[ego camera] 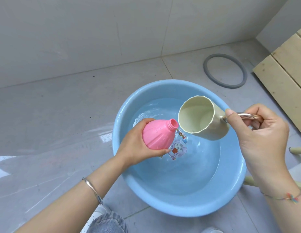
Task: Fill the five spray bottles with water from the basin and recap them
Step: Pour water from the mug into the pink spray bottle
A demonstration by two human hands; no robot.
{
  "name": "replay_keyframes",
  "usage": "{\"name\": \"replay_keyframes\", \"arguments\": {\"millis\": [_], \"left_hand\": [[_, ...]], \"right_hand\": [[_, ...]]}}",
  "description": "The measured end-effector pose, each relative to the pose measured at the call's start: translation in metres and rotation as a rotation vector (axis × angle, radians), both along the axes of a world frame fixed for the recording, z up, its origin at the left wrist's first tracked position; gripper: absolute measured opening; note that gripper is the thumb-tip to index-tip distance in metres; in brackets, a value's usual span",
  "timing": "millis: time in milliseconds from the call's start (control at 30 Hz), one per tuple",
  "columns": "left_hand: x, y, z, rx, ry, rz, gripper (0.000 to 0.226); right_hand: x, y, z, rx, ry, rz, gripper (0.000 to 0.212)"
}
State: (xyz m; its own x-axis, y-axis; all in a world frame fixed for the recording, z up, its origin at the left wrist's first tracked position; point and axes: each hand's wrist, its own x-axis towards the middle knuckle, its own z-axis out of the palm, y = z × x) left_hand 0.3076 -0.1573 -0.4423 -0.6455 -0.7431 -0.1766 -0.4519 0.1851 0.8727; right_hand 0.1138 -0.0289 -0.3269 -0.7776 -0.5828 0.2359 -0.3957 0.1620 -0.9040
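A blue basin (122,165) of water sits on the grey tiled floor, with a cartoon sticker on its bottom. My left hand (134,148) grips an uncapped pink bottle (156,135) over the basin's left side, its open neck tilted up and to the right. My right hand (262,132) holds a cream cup (205,118) by its metal handle (247,116). The cup lies tilted on its side above the water, its mouth facing the bottle's neck. A little water shows inside the cup. No other bottles or caps are in view.
A grey rubber ring (225,71) lies on the floor behind the basin. Pale wooden boards (284,71) lean at the right. A white tiled wall (95,31) rises at the back. My denim-clad knee (106,222) is at the bottom edge.
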Motion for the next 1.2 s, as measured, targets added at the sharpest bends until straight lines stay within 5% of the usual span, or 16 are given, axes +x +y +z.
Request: {"name": "replay_keyframes", "arguments": {"millis": [567,1200], "left_hand": [[0.000,0.000,-0.001,-0.006,-0.004,-0.005,0.085],[0.000,0.000,-0.001,-0.007,-0.007,-0.009,0.084]], "right_hand": [[0.005,-0.005,0.014,0.029,0.379,0.073,0.033],[0.008,-0.009,0.025,0.034,0.543,0.106,0.035]]}}
